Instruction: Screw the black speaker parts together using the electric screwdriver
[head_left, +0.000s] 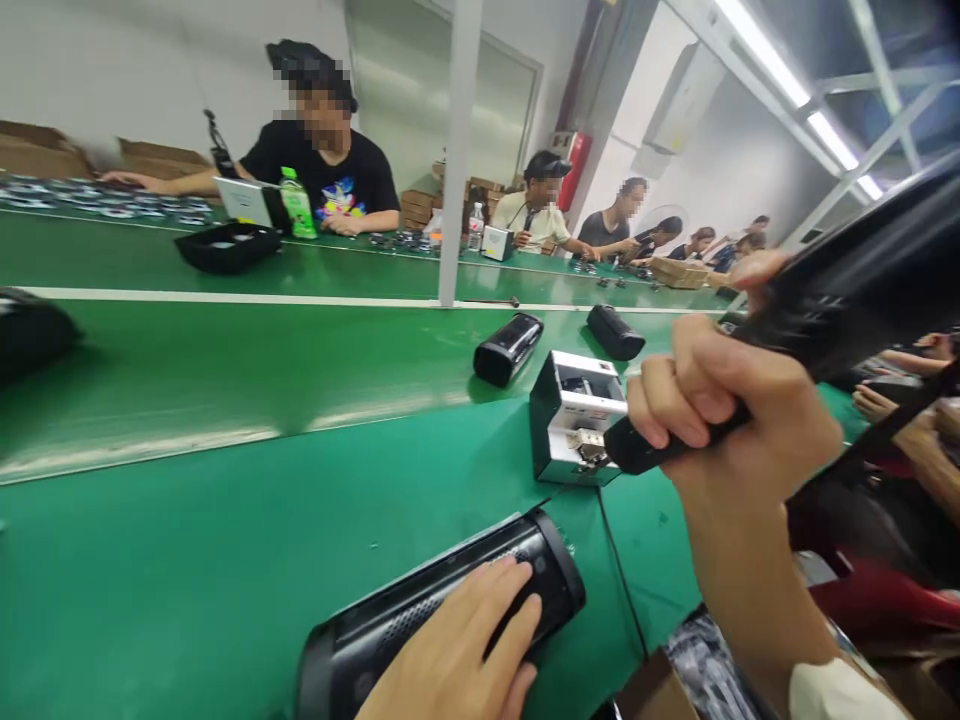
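Observation:
My left hand (457,650) rests on top of a black cylindrical speaker (420,610) that lies on its side on the green bench near me, fingers laid over its mesh. My right hand (720,410) is raised and closed around the grip of a black power tool (840,300), whose tip points at a small white and black box-shaped device (574,415) standing on the bench. A thin black cable (619,570) runs from that device toward me.
Two more black speakers (508,348) (615,332) lie on the green conveyor belt (225,370). Across it sit several seated people, a black tray (227,247), a green bottle (298,203) and cardboard boxes (45,150). A white post (454,150) stands mid-line.

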